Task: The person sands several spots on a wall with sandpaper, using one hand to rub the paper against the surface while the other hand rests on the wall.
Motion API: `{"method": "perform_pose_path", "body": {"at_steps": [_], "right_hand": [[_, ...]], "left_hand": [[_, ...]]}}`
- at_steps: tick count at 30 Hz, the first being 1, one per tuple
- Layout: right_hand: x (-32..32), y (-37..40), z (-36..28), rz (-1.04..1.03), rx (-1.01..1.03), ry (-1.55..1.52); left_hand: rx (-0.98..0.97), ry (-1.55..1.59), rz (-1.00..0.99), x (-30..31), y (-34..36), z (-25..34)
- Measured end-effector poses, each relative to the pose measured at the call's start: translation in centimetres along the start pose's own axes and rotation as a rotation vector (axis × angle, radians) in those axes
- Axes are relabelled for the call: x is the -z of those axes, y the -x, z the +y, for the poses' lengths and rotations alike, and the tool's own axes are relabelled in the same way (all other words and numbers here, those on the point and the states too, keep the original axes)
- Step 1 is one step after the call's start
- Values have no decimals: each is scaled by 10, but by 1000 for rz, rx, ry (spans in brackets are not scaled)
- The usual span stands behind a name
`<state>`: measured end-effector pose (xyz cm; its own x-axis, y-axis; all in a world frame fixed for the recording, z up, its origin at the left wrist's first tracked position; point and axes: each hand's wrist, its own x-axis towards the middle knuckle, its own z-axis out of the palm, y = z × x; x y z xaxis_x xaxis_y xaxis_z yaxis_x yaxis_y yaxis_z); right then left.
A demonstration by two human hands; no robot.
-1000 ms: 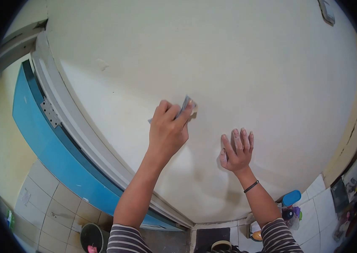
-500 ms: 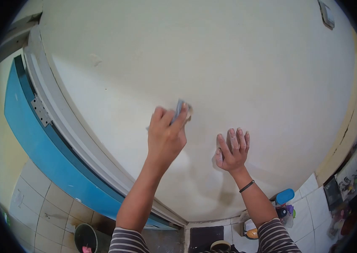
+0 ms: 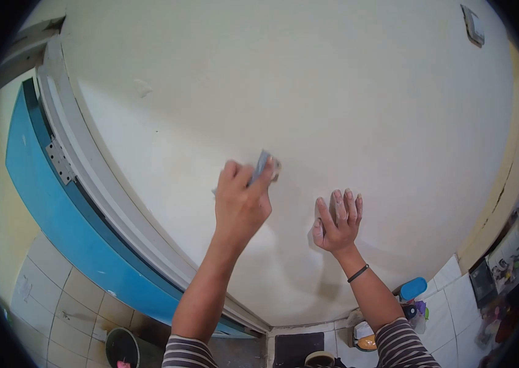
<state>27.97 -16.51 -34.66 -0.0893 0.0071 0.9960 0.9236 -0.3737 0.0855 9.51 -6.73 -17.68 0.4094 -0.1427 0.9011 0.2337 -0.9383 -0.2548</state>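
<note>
A pale cream wall (image 3: 345, 116) fills most of the view. My left hand (image 3: 241, 199) is closed around a grey-blue folded sheet (image 3: 261, 164) that looks like sandpaper, held against the wall. A small pale part of it shows beyond the fingertips, slightly blurred. Lower and to the right, my right hand (image 3: 338, 224) rests on the wall with its fingers stretched out and nothing in it. White dust coats its fingertips, and a dark band circles the wrist.
A blue door (image 3: 82, 227) with a metal hinge stands left of a white frame. Below are a dark bucket (image 3: 121, 346), a black mat (image 3: 299, 348) and a blue-lidded container (image 3: 413, 288). A switch (image 3: 473, 26) is at upper right.
My left hand and the sheet have shifted slightly downward on the wall. My right hand stays in nearly the same place.
</note>
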Motion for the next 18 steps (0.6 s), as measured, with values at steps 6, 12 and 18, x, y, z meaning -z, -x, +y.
{"method": "perform_pose_path", "body": {"at_steps": [6, 12, 18], "right_hand": [[4, 2, -1, -18, -5, -15], [1, 2, -4, 0, -14, -15], [2, 2, -4, -15, -15, -18]], "left_hand": [[34, 3, -17, 0, -4, 6], [-27, -36, -23, 7, -20, -2], [11, 4, -38, -7, 12, 6]]}}
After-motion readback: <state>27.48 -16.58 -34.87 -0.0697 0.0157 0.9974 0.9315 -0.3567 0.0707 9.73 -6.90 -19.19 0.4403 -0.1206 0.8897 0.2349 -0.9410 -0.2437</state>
